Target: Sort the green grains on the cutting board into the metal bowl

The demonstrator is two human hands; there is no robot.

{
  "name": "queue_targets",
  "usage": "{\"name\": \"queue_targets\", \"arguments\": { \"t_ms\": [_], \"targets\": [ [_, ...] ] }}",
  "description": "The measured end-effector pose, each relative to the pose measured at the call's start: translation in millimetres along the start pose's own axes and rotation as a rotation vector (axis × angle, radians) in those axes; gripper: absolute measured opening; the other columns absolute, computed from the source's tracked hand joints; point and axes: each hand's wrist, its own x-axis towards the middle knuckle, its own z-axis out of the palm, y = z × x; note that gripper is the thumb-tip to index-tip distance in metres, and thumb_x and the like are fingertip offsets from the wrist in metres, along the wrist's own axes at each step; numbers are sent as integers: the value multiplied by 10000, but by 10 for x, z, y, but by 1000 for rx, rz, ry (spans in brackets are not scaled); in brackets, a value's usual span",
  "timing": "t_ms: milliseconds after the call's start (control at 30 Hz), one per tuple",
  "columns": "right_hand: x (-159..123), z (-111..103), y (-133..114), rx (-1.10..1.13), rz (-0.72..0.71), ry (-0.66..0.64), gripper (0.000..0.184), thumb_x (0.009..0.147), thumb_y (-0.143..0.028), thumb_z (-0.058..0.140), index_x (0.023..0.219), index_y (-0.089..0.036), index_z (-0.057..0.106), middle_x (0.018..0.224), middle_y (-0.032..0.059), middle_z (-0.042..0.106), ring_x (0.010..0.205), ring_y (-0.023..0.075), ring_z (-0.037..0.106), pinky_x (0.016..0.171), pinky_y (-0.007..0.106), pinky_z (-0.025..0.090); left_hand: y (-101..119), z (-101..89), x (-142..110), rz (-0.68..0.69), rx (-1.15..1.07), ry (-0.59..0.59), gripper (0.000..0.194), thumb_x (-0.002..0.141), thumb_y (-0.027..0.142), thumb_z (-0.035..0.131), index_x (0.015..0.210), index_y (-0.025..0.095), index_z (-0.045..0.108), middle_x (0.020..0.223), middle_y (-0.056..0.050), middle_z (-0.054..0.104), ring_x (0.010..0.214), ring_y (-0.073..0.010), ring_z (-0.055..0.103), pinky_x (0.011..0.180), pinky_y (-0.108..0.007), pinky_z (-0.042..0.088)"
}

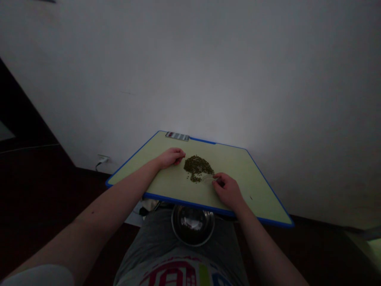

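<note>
A heap of small green beans (197, 163), perhaps mung beans, lies spread on the pale yellow-green tabletop (172, 184). A few loose ones have strayed from its near side. Just left of the heap is my left hand (172, 157), resting on the table with thumb and fingers pinched together; whatever they may hold is too small to see. My right hand (226, 190) sits at the heap's near right edge, closed on a thin, clear, curved piece (206, 177). That piece reaches toward the beans, and its exact kind is unclear.
A shiny metal bowl (193, 224) rests in my lap below the table's blue front edge (184, 202). At the far left of the tabletop lies a flat printed strip (177, 136). A white wall (208, 79) rises behind, with a plugged-in socket (103, 159) low on the left.
</note>
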Motion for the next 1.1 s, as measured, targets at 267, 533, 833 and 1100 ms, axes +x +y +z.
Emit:
{"name": "queue_targets", "arguments": {
  "t_ms": [267,533,833,1100],
  "targets": [
    [-4,-1,11,16,-24,-60,208,755,-287,479,908,-184,576,599,-21,548,522,116,477,525,239,358,16,7,0,3,-8,-1,156,694,277,584,655,141,520,475,32,458,391,-54,406,386,-193,275],
    [-11,-9,7,34,-53,-79,182,754,-267,484,888,-181,573,605,-23,546,532,109,480,527,227,358,-16,-5,11,13,-6,-12,183,692,304,591,661,142,511,477,37,461,388,-51,401,386,-191,271],
    [-6,-13,9,21,-69,-89,184,763,-271,493,906,-189,573,620,-21,556,544,112,489,538,232,362,3,8,-1,10,-1,0,192,696,304,591,647,142,500,465,38,461,374,-47,392,377,-190,263],
    [-23,-23,-14,51,-80,-142,172,763,-261,500,903,-188,567,621,-22,559,548,110,492,534,227,367,21,13,-8,21,-10,-11,174,701,282,585,642,142,502,457,36,459,373,-53,397,375,-196,269]
  ]
}}
